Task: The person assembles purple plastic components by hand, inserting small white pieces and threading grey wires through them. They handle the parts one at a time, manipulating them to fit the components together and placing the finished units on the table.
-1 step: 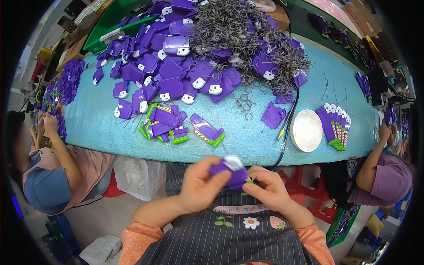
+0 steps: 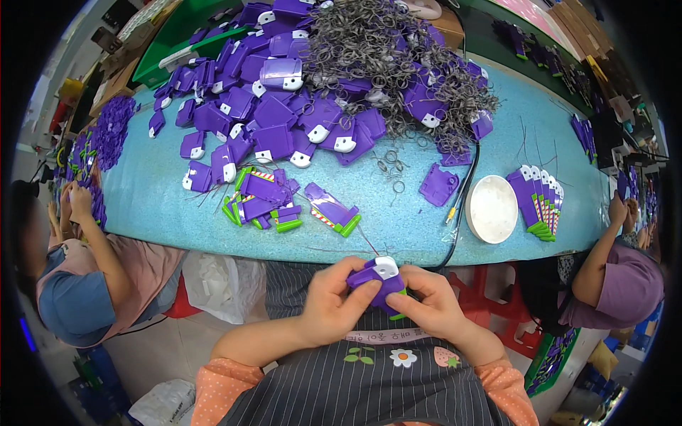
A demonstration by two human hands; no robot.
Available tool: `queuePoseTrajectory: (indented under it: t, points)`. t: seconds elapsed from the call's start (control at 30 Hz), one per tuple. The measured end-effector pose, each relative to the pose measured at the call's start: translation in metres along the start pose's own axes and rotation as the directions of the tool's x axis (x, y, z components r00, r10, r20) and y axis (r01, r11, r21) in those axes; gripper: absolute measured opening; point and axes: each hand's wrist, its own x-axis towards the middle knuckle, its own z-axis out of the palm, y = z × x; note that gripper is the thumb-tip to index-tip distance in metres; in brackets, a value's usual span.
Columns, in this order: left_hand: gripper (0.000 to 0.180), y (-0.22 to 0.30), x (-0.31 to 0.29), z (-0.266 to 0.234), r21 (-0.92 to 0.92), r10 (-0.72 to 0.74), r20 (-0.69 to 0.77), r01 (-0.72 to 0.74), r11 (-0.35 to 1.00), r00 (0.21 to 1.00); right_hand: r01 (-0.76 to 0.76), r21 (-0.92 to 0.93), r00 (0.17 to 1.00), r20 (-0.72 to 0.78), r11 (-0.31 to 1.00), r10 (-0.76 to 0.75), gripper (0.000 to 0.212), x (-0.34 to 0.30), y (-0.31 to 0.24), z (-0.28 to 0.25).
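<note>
1. Purple plastic toy piece (image 2: 376, 280), smooth, blocky, with a white rounded cap, sat at 6 o'clock below the teal table (image 2: 156, 206) edge.
2. Your left hand (image 2: 334, 298) and right hand (image 2: 433, 305) were both closed around it.
3. Grey wire rings (image 2: 383, 50) lay tangled at 12 o'clock.
4. Nothing had shifted since the earlier frame.

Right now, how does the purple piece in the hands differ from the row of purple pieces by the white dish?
The purple plastic piece with a white button is single and gripped by both hands, left hand and right hand; the purple pieces with green ends lie overlapped in a neat row on the blue table. Both are purple plastic.
</note>
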Motion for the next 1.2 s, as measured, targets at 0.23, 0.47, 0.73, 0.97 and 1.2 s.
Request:
queuePoseTrajectory:
  t: [0.23, 0.47, 0.73, 0.97, 1.2]
  points:
    - [0.023, -0.004, 0.009, 0.006, 0.361, 0.248, 0.137, -0.282, 0.889, 0.959, 0.213, -0.345, 0.972, -0.024, 0.914, -0.235, 0.019, 0.001, -0.003, -0.004]
    - [0.053, 0.037, 0.036, -0.028, 0.686, 0.244, 0.170, -0.292, 0.666, 0.955, 0.269, -0.360, 0.529, -0.720, 0.893, -0.449, 0.026, -0.010, -0.037, -0.085]
    - [0.038, 0.041, 0.076, -0.121, 0.979, 0.594, -0.131, 0.008, 0.204, 0.794, -0.181, -0.786, 0.637, -0.552, 0.591, -0.539, 0.019, 0.004, 0.014, -0.202]
    - [0.055, 0.034, 0.105, -0.132, 0.995, 0.567, 0.063, -0.094, 0.025, 0.821, -0.428, -0.884, 0.505, -0.406, 0.187, -0.762, 0.023, 0.003, -0.001, -0.202]
    - [0.051, 0.037, 0.119, -0.124, 0.994, 0.484, 0.102, -0.108, -0.017, 0.869, 0.027, -0.902, 0.451, -0.374, 0.432, -0.810, 0.018, 0.000, -0.035, -0.088]
